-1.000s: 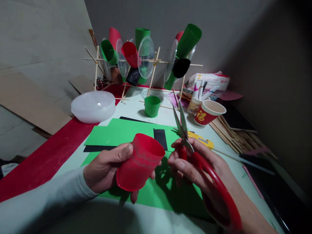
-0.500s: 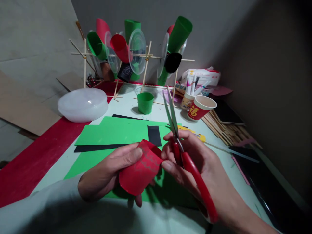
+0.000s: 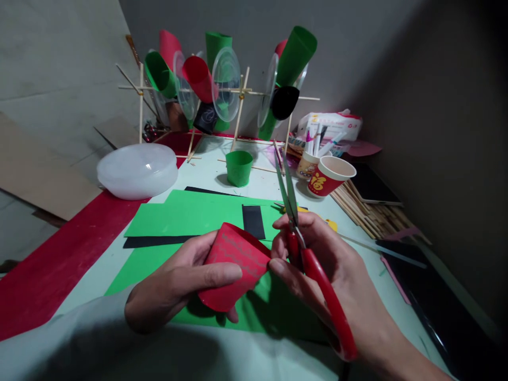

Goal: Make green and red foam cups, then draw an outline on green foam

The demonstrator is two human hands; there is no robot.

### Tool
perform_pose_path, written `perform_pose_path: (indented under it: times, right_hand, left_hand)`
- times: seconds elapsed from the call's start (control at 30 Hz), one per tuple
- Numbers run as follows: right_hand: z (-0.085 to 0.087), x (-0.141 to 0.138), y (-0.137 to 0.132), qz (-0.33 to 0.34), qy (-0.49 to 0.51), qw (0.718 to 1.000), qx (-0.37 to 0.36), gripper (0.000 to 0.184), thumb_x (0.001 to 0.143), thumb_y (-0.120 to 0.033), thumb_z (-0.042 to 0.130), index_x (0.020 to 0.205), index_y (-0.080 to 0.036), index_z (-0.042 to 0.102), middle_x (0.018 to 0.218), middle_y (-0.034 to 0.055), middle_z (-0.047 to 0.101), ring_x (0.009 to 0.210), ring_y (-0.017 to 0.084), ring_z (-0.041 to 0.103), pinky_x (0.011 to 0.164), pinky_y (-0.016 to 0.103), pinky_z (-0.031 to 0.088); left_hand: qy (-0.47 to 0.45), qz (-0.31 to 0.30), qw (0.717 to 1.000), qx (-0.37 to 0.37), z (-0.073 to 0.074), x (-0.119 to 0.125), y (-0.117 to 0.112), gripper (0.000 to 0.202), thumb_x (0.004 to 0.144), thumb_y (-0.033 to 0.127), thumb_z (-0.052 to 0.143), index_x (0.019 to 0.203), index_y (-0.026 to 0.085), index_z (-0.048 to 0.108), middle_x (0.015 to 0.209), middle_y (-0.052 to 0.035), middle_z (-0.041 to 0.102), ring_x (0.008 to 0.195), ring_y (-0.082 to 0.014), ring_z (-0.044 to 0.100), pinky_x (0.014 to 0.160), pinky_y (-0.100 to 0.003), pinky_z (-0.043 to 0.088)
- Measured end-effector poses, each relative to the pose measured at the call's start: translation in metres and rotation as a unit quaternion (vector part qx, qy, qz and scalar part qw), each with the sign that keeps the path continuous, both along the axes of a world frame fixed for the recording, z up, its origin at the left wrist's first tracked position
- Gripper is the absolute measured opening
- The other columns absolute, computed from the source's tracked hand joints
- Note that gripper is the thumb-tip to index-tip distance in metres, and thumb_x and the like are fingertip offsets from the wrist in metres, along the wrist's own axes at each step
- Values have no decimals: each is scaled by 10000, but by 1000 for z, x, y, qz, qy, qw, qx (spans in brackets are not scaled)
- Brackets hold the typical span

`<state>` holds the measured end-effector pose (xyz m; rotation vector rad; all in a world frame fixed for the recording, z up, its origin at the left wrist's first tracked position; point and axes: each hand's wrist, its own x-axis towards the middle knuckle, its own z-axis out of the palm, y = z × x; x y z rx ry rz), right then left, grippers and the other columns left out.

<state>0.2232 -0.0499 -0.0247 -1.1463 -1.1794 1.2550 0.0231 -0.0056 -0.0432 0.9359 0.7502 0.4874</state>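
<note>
My left hand [image 3: 178,280] is closed around a red paper cup shape [image 3: 238,254] with wavy lines drawn across it, the thumb lying over its front. The thumb and fingertips of my right hand [image 3: 317,264] pinch its right edge. In that same right hand are red-handled scissors [image 3: 329,304], blades pointing up and slightly apart. Below both hands lie green paper sheets [image 3: 178,211], with a small black paper rectangle [image 3: 253,222] on top. A small green paper cup [image 3: 238,169] stands just beyond the sheets.
Behind stands a stick frame [image 3: 240,114] bearing clear discs and red, green and black tubes. White plastic lids [image 3: 137,170] are at left. A red paper cup with gold print [image 3: 331,177], wooden sticks [image 3: 361,214] and a black glossy panel [image 3: 436,296] are at right.
The left thumb has slid down and across the red paper piece, showing more of the wavy lines. The view has shifted slightly, and the scissors remain in my right hand.
</note>
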Motion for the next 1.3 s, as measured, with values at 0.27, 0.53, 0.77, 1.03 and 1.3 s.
perform_pose_path:
  times: [0.27, 0.53, 0.77, 1.03, 1.3]
  right_hand:
    - [3, 3, 4, -84, -100, 991, 40, 273, 805, -391, 775, 931, -265, 568, 726, -21, 607, 619, 139, 589, 534, 237, 507]
    - [3, 6, 4, -68, -118, 991, 11, 306, 811, -434, 776, 936, -259, 558, 738, -20, 615, 656, 152, 622, 553, 238, 507]
    - [1, 6, 8, -51, -88, 995, 0, 394, 785, -496, 795, 970, -247, 553, 805, -5, 658, 698, 149, 637, 610, 237, 526]
    - [6, 11, 6, 5, -130, 991, -40, 298, 841, -494, 713, 903, -252, 549, 726, -15, 584, 615, 139, 568, 530, 231, 481]
    - [5, 10, 7, 13, -159, 987, -28, 283, 814, -479, 741, 900, -255, 590, 826, 33, 673, 724, 196, 658, 641, 293, 565]
  left_hand:
    - [28, 17, 999, 21, 3, -4, 2, 307, 806, 386, 777, 941, 150, 634, 791, -40, 703, 601, -178, 724, 506, -167, 528]
    - [23, 30, 999, 19, 1, -6, 3, 261, 800, 373, 792, 931, 181, 672, 751, -20, 730, 616, -184, 742, 552, -182, 571]
    - [33, 42, 998, 27, 2, -7, 4, 291, 785, 383, 803, 945, 175, 677, 771, -33, 735, 611, -193, 742, 536, -186, 563]
    - [6, 56, 997, 45, 6, -10, 7, 249, 814, 345, 775, 929, 152, 666, 755, -54, 737, 585, -160, 712, 521, -161, 533]
    - [-13, 76, 995, 70, 13, -13, 7, 276, 820, 356, 765, 979, 150, 674, 810, -43, 706, 601, -158, 683, 569, -250, 605]
